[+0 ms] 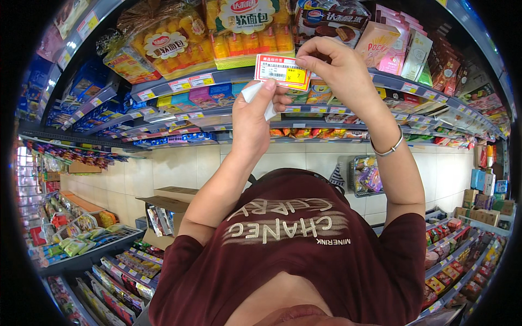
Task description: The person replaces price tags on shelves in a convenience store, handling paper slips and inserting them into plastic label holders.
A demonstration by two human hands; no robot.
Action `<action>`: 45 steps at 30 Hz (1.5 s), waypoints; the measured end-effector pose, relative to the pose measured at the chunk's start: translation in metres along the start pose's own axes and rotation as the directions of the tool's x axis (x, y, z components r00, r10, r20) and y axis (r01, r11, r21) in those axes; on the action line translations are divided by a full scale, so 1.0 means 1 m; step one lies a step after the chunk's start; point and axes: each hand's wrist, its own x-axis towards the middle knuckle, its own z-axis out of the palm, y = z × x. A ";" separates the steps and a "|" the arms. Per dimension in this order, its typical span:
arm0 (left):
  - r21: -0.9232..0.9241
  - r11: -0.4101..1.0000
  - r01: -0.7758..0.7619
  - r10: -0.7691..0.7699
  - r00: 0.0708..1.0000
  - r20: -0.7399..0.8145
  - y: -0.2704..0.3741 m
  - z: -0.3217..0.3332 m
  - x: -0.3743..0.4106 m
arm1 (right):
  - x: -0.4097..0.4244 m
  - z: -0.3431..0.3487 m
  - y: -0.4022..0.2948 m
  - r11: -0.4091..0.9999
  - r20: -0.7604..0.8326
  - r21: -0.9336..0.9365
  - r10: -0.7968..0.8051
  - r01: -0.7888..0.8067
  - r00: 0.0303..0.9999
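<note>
My left hand (257, 102) pinches the lower edge of a red, white and yellow shelf price tag (277, 70), which bears writing and a barcode. A piece of white paper (253, 93) is also held in this hand, beneath the thumb. My right hand (326, 65) grips the tag's upper right edge between thumb and forefinger. More than one tag seems stacked there; how many I cannot tell. Behind the tag, packs of soft bread (248, 32) stand on the upper shelf, and a dark biscuit bag (330, 24) lies behind my right hand.
Pocky boxes (376, 44) stand right of my right hand. Tagged shelf edges (163, 87) curve across in front, with lower shelves below. On the tiled floor are a shopping basket (354, 179) and an open cardboard box (175, 203). More stocked shelves (448, 265) stand behind me.
</note>
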 end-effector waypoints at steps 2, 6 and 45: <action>-0.003 1.000 -0.008 0.008 1.000 0.004 0.001 -0.003 0.001 | 0.002 0.001 -0.003 0.997 -0.018 -0.074 -0.031 0.029 0.999; -0.003 1.000 -0.024 0.024 1.000 -0.014 0.003 -0.009 0.002 | 0.003 0.007 -0.009 0.998 -0.011 -0.009 0.070 -0.070 0.998; 0.012 0.998 -0.060 0.060 0.995 -0.082 0.006 -0.012 0.002 | 0.013 0.012 -0.013 0.977 -0.075 0.211 0.045 -0.029 0.996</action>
